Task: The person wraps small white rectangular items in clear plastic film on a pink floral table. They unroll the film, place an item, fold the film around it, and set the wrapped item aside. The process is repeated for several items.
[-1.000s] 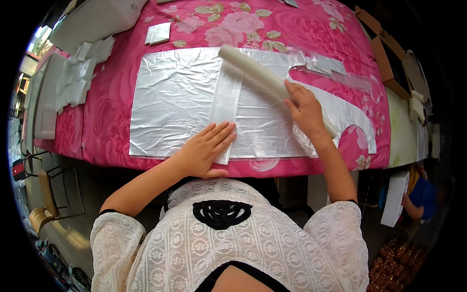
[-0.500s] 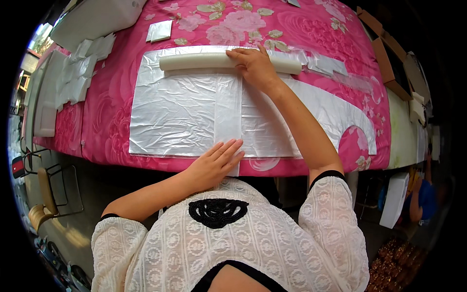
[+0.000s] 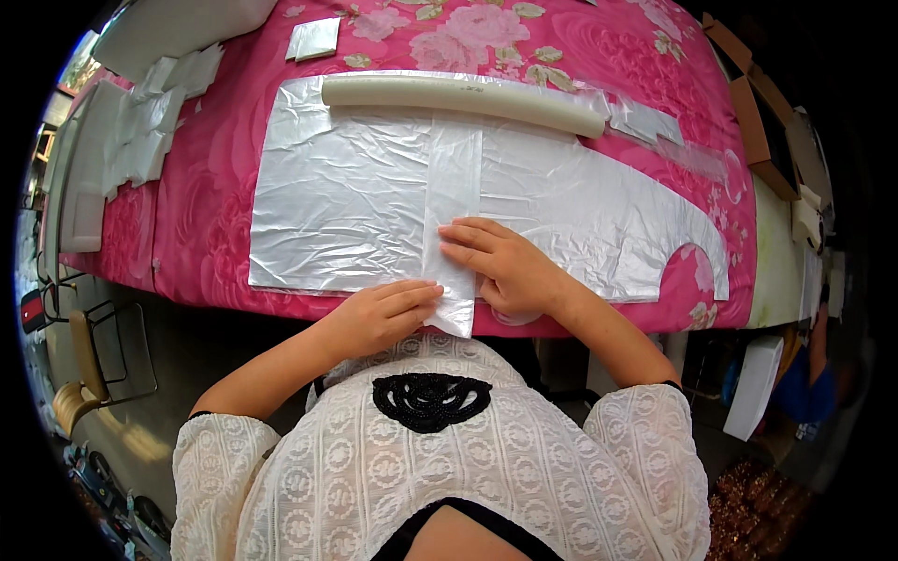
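Observation:
A silvery-white thin plastic sheet, shaped like a folded apron [image 3: 337, 196], lies flat and wrinkled on the table with a curved cut-out at its right end. Across its middle runs a narrow folded plastic strip [image 3: 453, 178], whose near end hangs past the table edge. My right hand [image 3: 510, 269] is open, fingers spread over the strip's right side. Near the strip's lower left edge, my left hand [image 3: 388, 313] rests open with fingers stretched out. A white pipe [image 3: 458, 98] lies along the sheet's far edge, touched by neither hand.
A pink floral cloth [image 3: 210, 215] covers the table. Several folded plastic packets [image 3: 145, 140] are stacked at the left beside a white bin [image 3: 178, 33]. One small packet [image 3: 312, 39] lies at the back. Clear plastic pieces [image 3: 645, 122] and a cardboard box [image 3: 762, 136] are at the right.
My right hand has left the pipe and come back toward me onto the strip. The pipe now lies slightly farther away and more tilted. My left hand has shifted slightly left and down.

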A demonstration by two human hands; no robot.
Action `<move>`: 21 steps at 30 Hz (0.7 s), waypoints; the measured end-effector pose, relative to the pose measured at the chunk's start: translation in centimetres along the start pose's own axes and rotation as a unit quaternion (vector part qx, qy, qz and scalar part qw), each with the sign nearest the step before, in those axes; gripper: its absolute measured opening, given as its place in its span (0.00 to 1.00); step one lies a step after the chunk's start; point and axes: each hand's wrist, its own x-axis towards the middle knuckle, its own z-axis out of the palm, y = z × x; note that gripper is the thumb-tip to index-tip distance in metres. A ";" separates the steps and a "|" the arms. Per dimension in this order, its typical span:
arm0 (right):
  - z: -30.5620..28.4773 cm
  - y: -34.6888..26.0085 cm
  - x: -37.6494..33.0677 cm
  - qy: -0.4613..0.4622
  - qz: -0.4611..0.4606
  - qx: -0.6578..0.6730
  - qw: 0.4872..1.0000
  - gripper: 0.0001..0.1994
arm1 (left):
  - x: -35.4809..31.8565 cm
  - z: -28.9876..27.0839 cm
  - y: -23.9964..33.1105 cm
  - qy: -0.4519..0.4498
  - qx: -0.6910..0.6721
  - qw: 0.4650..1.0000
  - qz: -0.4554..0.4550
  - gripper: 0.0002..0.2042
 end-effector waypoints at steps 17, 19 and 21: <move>0.1 0.6 0.1 0.135 0.159 0.007 0.978 0.11 | 4.8 -2.1 -3.1 0.020 -0.037 0.986 -0.163 0.26; -0.9 0.8 1.2 0.133 0.277 0.154 0.939 0.07 | 5.9 -2.2 -2.7 0.056 -0.173 0.930 -0.318 0.24; -2.1 1.7 2.8 0.072 0.421 0.260 0.866 0.08 | 6.7 -2.6 -3.0 0.087 -0.243 0.872 -0.417 0.24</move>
